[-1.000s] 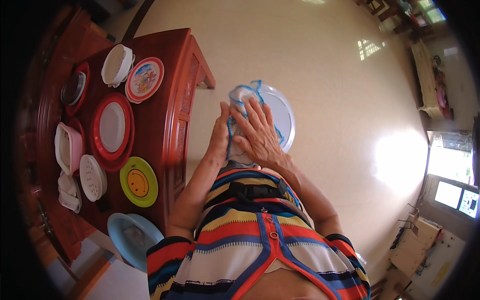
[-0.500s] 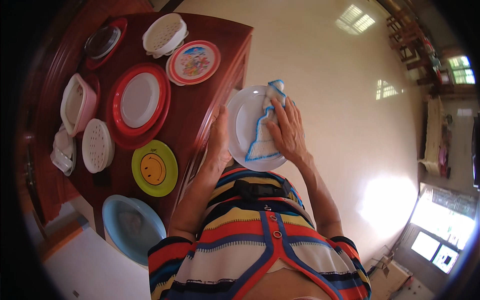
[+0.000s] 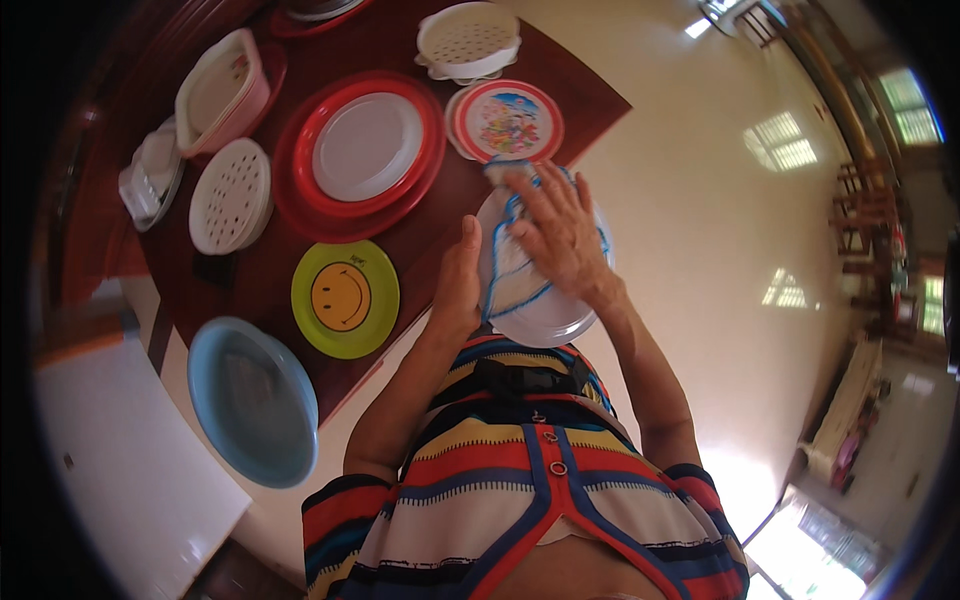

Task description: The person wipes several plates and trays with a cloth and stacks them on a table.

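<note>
A white plate (image 3: 552, 328) is held up in front of my body, over the table's edge. At its left rim my left hand (image 3: 460, 280) grips it, thumb upright on the near side and the other fingers hidden. A white cloth with blue edging (image 3: 513, 278) lies across the plate's face. My right hand (image 3: 562, 238) rests flat on that cloth, fingers stretched out and pressing it against the plate. Just beyond the plate, a round plate with a pink rim and colourful picture (image 3: 508, 120) sits on the table.
The dark red table (image 3: 590, 90) carries stacked red plates with a white one (image 3: 368, 147), a green smiley plate (image 3: 345, 300), white perforated baskets (image 3: 232, 197) and a pink-sided container (image 3: 222, 95). A blue basin (image 3: 253, 402) stands near the table's lower left corner.
My view has turned, so the table and its dishes appear shifted to the right. My right hand and the cloth have slid left across the plate. My left hand keeps its hold.
</note>
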### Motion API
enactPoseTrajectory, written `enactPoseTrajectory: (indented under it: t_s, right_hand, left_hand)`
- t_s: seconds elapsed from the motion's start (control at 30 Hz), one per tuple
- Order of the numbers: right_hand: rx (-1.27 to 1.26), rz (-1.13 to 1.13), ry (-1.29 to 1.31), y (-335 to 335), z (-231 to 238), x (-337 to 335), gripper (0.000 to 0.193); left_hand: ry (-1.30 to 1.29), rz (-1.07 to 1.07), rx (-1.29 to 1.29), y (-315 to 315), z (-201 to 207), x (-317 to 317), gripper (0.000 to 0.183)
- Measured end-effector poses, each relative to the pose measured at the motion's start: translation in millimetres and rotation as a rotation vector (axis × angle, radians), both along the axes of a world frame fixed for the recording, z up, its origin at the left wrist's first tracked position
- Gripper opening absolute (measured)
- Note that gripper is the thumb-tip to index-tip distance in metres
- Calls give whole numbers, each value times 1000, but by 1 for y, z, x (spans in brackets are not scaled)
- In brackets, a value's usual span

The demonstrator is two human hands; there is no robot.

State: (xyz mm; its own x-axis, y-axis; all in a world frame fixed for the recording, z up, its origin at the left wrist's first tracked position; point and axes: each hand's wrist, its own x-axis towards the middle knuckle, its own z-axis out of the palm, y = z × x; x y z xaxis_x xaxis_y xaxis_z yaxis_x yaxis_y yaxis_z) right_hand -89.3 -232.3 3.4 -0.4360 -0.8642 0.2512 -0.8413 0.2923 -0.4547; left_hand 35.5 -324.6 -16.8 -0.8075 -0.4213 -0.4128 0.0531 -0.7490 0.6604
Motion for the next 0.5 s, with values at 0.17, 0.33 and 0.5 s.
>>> enactPoseTrajectory:
  t_s: [0.17,0.33,0.5]
  right_hand:
    - [-68,46,-303,-19,-5,-27,47]
    - [-160,53,-657,-53,-13,-48,38]
    - [-132,285,-699,-88,-2,-62,36]
  left_hand:
    - [-126,192,-131,-14,18,18,39]
    - [-107,302,-303,-20,53,31,27]
    - [-251,531,-486,-3,68,37,26]
